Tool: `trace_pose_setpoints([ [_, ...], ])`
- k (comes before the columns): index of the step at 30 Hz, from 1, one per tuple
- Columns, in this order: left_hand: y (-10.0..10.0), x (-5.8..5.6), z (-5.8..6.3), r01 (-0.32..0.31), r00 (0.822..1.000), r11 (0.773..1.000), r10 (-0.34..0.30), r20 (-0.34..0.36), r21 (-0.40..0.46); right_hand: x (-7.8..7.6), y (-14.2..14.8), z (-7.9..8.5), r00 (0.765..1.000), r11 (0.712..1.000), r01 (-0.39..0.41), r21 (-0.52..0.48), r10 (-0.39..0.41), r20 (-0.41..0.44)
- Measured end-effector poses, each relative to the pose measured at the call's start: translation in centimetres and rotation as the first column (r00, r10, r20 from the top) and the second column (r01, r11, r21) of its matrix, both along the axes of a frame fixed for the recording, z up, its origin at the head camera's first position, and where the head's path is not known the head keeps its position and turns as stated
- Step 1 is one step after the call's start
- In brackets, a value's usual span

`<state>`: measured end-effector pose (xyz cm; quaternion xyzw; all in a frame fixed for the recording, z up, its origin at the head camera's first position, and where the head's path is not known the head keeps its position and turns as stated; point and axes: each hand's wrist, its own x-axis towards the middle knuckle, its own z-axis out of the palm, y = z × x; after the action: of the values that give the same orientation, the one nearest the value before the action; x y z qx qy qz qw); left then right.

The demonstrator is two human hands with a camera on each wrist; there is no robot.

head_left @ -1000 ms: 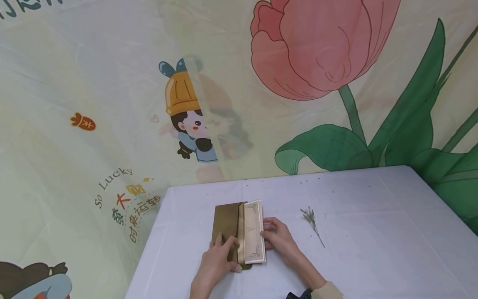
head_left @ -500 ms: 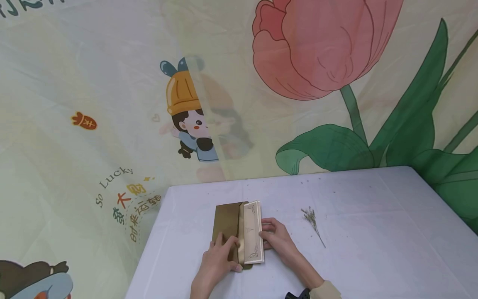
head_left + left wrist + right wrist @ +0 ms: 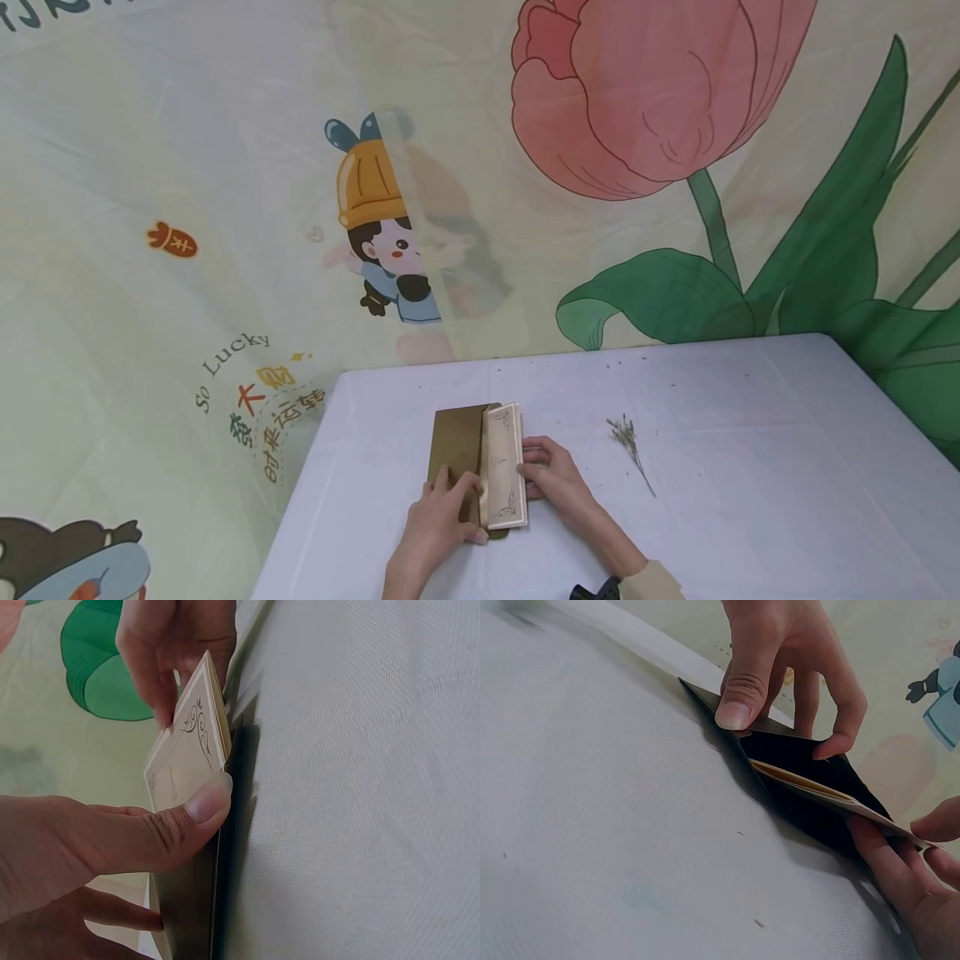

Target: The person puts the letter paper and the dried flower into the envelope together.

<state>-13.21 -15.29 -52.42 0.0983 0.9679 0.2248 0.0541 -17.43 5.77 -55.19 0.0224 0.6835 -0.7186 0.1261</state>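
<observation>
An olive-gold envelope (image 3: 455,437) lies on the table with its mouth toward the right. Partly inside it is a cream folded card (image 3: 505,467) with ornate corner scrolls. My left hand (image 3: 437,521) holds the envelope near the mouth; in the right wrist view its thumb (image 3: 736,712) presses by the near edge, and a bent finger touches the lip of the mouth, which gapes around the card. With my right hand (image 3: 558,479) I pinch the card's outer edge, thumb above and fingers beneath. The card's inner part is hidden in the envelope.
A small dried flower sprig (image 3: 630,450) lies right of the hands on the white-covered table (image 3: 750,483). Tiny dark crumbs are scattered over the cloth. Behind the table hangs a printed backdrop (image 3: 465,167) with a large tulip.
The card has slid slightly left, a little deeper into the envelope, with my right hand following it. My left hand stays in place on the envelope.
</observation>
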Motion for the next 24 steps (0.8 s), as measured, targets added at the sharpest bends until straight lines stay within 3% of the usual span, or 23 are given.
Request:
trace_pose_setpoints([
  [24, -0.01, -0.21, -0.1, -0.003, 1.0, 1.0, 0.003, 0.019, 0.0, 0.14, -0.21, 0.17, 1.0, 1.0, -0.008, -0.018, 0.008, 0.011],
])
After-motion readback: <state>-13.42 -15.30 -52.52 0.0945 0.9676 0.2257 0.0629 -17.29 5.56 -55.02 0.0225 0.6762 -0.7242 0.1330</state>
